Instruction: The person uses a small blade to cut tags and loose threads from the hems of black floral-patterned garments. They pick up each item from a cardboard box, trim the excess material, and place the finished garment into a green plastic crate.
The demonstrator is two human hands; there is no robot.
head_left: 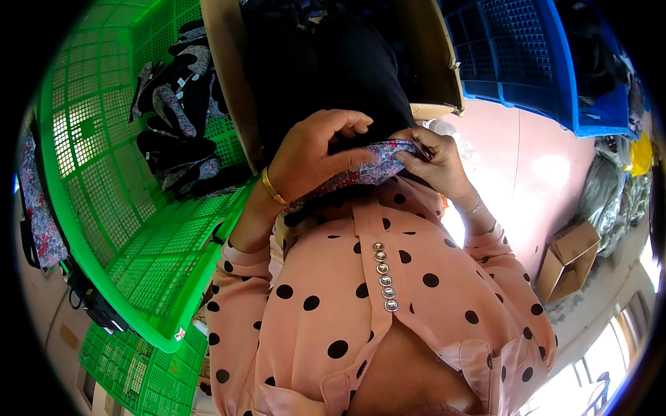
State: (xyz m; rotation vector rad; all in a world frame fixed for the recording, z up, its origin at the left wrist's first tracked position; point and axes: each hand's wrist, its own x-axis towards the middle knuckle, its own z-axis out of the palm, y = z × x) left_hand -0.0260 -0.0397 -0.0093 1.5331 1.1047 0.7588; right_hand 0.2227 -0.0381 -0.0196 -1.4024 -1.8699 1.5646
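shirt: closest to us is our pink polka-dot blouse [361, 305], silver buttons down the front.
left hand [312, 156]: gold bangle [272, 187] on the wrist, fingers curled, pinching the floral fabric strip [361, 173].
right hand [433, 163]: gripping the strip's other end, right at chest height.
left side: green crate [139, 243] with more floral pieces [180, 111].
further out: cardboard box [430, 62], blue crate [527, 55].

We note a floral-print fabric piece [361, 172], purple and pink with black trim, stretched lengthwise, near the chest, dipping leftward, pinched at both ends.
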